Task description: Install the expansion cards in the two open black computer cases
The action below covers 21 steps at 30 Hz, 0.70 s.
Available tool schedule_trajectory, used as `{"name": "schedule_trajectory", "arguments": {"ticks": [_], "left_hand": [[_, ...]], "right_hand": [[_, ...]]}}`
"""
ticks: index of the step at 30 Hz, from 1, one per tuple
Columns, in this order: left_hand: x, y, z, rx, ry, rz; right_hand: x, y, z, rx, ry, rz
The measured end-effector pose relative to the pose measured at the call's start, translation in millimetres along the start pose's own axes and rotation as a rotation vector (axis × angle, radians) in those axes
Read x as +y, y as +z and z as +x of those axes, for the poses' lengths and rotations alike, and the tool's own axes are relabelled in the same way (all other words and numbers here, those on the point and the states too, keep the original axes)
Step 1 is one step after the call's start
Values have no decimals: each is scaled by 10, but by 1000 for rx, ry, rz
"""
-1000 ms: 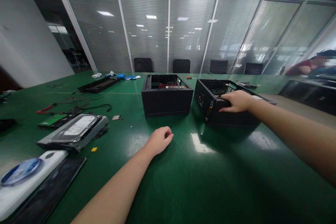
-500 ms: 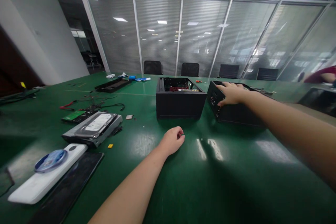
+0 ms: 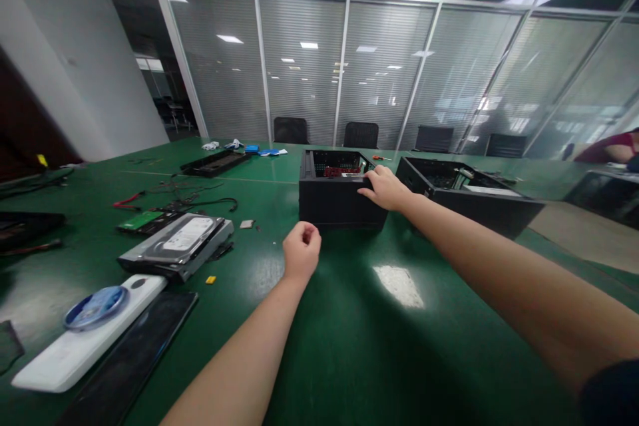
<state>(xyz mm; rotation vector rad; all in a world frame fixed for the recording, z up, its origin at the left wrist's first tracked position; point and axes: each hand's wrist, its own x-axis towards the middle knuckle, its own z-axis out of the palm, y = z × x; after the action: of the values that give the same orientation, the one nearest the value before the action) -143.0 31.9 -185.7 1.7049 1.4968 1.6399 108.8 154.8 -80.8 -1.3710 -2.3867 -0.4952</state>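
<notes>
Two open black computer cases stand on the green table (image 3: pixel 379 346). My right hand (image 3: pixel 383 188) rests on the top right rim of the nearer, left case (image 3: pixel 334 203), fingers curled over its edge. A red board shows inside that case. The second case (image 3: pixel 474 198) sits to the right, untouched. My left hand (image 3: pixel 301 250) hovers in a loose fist just in front of the left case, with nothing visible in it.
A hard drive on a metal bracket (image 3: pixel 178 246), a green circuit board (image 3: pixel 140 219) and loose cables lie at left. A white device with a blue disc (image 3: pixel 84 329) and a dark panel (image 3: pixel 130 359) sit near left. A person's arm (image 3: pixel 606 146) shows far right.
My right hand left the right case and moved left onto the rim of the left case. My left hand lifted slightly toward that case. The right case sits further right.
</notes>
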Motion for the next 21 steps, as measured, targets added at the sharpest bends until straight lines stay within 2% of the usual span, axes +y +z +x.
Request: {"name": "schedule_trajectory", "arguments": {"ticks": [1, 3, 6, 8, 15, 21], "left_hand": [[-71, -54, 55, 120, -49, -46], [-228, -149, 161, 285, -133, -118], [-410, -216, 266, 397, -238, -198], [-459, -208, 288, 399, -258, -231], [-420, -139, 274, 247, -238, -301], [-151, -150, 216, 216, -181, -284]], "right_hand": [[-3, -21, -36, 13, 4, 1], [-31, -64, -132, 42, 8, 6], [-114, -154, -356, 85, -2, 10], [-181, -248, -558, 125, 9, 4], [-417, -741, -1492, 192, 6, 3], [-729, -1275, -2375, 186, -3, 45]]}}
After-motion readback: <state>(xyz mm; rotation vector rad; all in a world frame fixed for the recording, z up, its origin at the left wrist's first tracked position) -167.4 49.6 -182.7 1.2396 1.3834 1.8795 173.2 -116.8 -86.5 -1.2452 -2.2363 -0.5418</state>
